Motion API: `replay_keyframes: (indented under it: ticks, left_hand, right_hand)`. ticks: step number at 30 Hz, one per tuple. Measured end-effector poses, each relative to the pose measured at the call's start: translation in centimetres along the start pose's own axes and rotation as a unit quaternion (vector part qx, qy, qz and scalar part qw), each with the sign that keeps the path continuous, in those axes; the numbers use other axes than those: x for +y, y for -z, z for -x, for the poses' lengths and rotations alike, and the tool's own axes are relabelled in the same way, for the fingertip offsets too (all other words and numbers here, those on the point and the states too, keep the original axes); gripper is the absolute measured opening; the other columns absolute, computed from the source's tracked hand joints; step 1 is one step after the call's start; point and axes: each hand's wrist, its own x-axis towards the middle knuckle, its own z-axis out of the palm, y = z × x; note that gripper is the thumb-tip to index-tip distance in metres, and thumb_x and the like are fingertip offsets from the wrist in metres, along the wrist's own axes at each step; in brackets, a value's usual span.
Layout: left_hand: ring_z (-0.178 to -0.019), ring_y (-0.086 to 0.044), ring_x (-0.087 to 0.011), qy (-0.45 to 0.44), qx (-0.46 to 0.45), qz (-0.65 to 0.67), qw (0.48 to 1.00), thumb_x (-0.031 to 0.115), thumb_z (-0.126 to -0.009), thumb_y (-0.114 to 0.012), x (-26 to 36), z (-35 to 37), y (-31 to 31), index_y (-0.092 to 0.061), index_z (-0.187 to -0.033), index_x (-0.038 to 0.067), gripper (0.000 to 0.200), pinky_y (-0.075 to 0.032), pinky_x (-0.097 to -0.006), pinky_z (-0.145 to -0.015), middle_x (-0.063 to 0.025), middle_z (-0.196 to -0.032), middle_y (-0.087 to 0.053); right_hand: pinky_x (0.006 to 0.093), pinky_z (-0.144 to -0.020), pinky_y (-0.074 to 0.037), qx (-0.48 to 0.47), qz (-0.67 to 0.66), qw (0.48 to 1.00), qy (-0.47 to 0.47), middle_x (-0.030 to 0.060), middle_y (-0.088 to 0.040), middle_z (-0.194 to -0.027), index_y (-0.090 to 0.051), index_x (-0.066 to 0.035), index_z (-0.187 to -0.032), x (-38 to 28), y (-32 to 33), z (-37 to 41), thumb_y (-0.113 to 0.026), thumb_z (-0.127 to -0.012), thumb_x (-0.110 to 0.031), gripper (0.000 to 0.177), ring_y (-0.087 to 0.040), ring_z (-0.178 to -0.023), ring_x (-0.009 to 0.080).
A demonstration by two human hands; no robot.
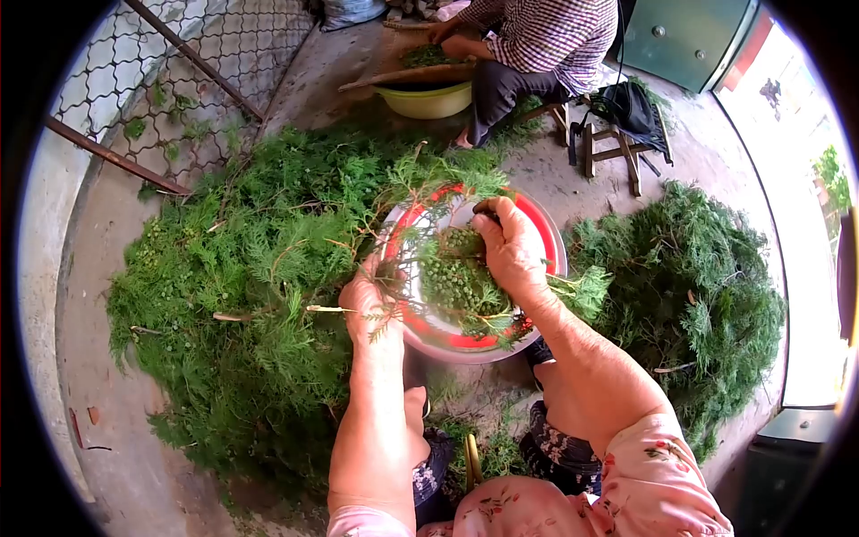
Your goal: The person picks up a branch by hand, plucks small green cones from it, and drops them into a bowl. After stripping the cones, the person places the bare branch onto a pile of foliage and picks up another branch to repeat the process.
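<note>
My left hand grips a leafy green branch by its stem, holding it over a red and white metal bowl. My right hand is closed on the same branch higher up, fingers pinched among the twigs above the bowl. Small green berries or seeds lie heaped inside the bowl. My bare forearms and pink floral sleeves show at the bottom of the view.
A big heap of green branches covers the concrete floor on the left, a second heap lies on the right. Another person sits at the back beside a yellow basin. A wooden stool stands behind; wire fence at the left.
</note>
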Motion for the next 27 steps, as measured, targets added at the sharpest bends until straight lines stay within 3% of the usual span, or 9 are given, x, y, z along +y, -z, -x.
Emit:
replay_keyframes:
  ticks: [4,8,11,14,15,18,19,22,27]
  left_hand:
    - [-0.059,-0.056,-0.0150,-0.008,0.017,-0.055,0.998,0.012,-0.090,-0.051,0.5,0.5,-0.4,-0.053,-0.096,-0.001,0.014,-0.049,-0.0243,-0.051,-0.0072,-0.075,-0.059]
    - [-0.061,-0.056,-0.0153,-0.009,0.005,-0.025,1.000,0.012,-0.090,-0.052,0.9,0.0,0.2,-0.053,-0.097,-0.001,0.015,-0.049,-0.0250,-0.054,-0.0079,-0.077,-0.059]
    - [-0.062,-0.057,-0.0173,-0.017,0.034,-0.031,0.999,0.012,-0.090,-0.051,1.3,-0.5,0.2,-0.051,-0.098,-0.003,0.017,-0.050,-0.0270,-0.055,-0.0099,-0.080,-0.057]
    - [-0.062,-0.057,-0.0177,-0.019,0.038,-0.039,0.998,0.012,-0.091,-0.050,1.2,-0.7,0.3,-0.051,-0.099,-0.002,0.017,-0.051,-0.0265,-0.054,-0.0102,-0.080,-0.057]
    - [-0.062,-0.057,-0.0178,-0.019,0.040,-0.038,0.998,0.012,-0.091,-0.050,1.2,-0.8,0.3,-0.051,-0.099,-0.002,0.017,-0.051,-0.0264,-0.054,-0.0103,-0.080,-0.057]
    - [-0.062,-0.057,-0.0178,-0.017,0.022,-0.048,0.998,0.013,-0.091,-0.050,1.3,-0.9,0.6,-0.051,-0.099,-0.002,0.018,-0.050,-0.0271,-0.055,-0.0104,-0.079,-0.057]
    - [-0.062,-0.057,-0.0176,-0.019,0.028,-0.052,0.998,0.013,-0.091,-0.051,1.3,-0.9,0.6,-0.051,-0.100,-0.002,0.018,-0.050,-0.0273,-0.055,-0.0101,-0.079,-0.058]
    - [-0.063,-0.056,-0.0169,-0.022,0.043,-0.054,0.997,0.014,-0.090,-0.052,1.3,-0.5,0.2,-0.051,-0.102,-0.002,0.020,-0.049,-0.0276,-0.056,-0.0090,-0.078,-0.058]
    - [-0.064,-0.056,-0.0158,0.003,0.052,-0.049,0.997,0.014,-0.089,-0.054,1.5,0.0,-0.2,-0.054,-0.102,-0.001,0.019,-0.048,-0.0276,-0.057,-0.0072,-0.079,-0.058]
  right_hand:
    - [0.0254,-0.058,-0.050,-0.044,-0.182,0.969,-0.158,0.0048,-0.057,-0.076,-0.053,-0.001,-0.100,0.3,1.2,-0.7,-0.050,-0.088,-0.004,0.013,-0.057,-0.065,0.0115]
    - [0.0275,-0.068,-0.051,-0.024,-0.189,0.966,-0.173,0.0065,-0.060,-0.086,-0.057,0.000,-0.102,1.9,3.1,-1.4,-0.050,-0.086,-0.001,0.017,-0.060,-0.075,0.0144]
    - [0.0276,-0.077,-0.048,-0.094,-0.110,0.982,-0.123,0.0065,-0.061,-0.096,-0.061,-0.002,-0.103,1.9,4.2,-1.2,-0.053,-0.083,0.001,0.022,-0.059,-0.086,0.0145]
    - [0.0289,-0.076,-0.046,-0.014,0.032,0.993,0.115,0.0087,-0.063,-0.097,-0.064,-0.007,-0.099,2.0,3.7,-1.2,-0.061,-0.076,-0.002,0.024,-0.060,-0.082,0.0234]
    - [0.0326,-0.075,-0.046,0.017,0.040,0.990,0.131,0.0118,-0.060,-0.098,-0.064,-0.006,-0.097,1.5,3.4,-1.1,-0.066,-0.073,-0.007,0.024,-0.059,-0.083,0.0295]
    - [0.0356,-0.074,-0.047,-0.033,0.114,0.990,0.070,0.0129,-0.059,-0.092,-0.063,-0.005,-0.095,-1.9,3.6,-0.2,-0.071,-0.070,-0.013,0.027,-0.058,-0.084,0.0310]
    - [0.0379,-0.071,-0.047,-0.067,0.124,0.983,0.118,0.0132,-0.057,-0.090,-0.061,-0.005,-0.095,-2.1,3.5,0.0,-0.074,-0.067,-0.019,0.034,-0.058,-0.083,0.0320]
    - [0.0390,-0.072,-0.047,-0.168,0.192,0.958,0.131,0.0125,-0.054,-0.095,-0.053,-0.008,-0.105,-3.0,2.8,0.7,-0.076,-0.064,-0.023,0.050,-0.057,-0.086,0.0325]
    - [0.0395,-0.072,-0.045,-0.168,0.238,0.938,0.188,0.0118,-0.053,-0.088,-0.054,-0.005,-0.097,-2.9,1.6,1.0,-0.072,-0.066,-0.014,0.037,-0.055,-0.085,0.0325]
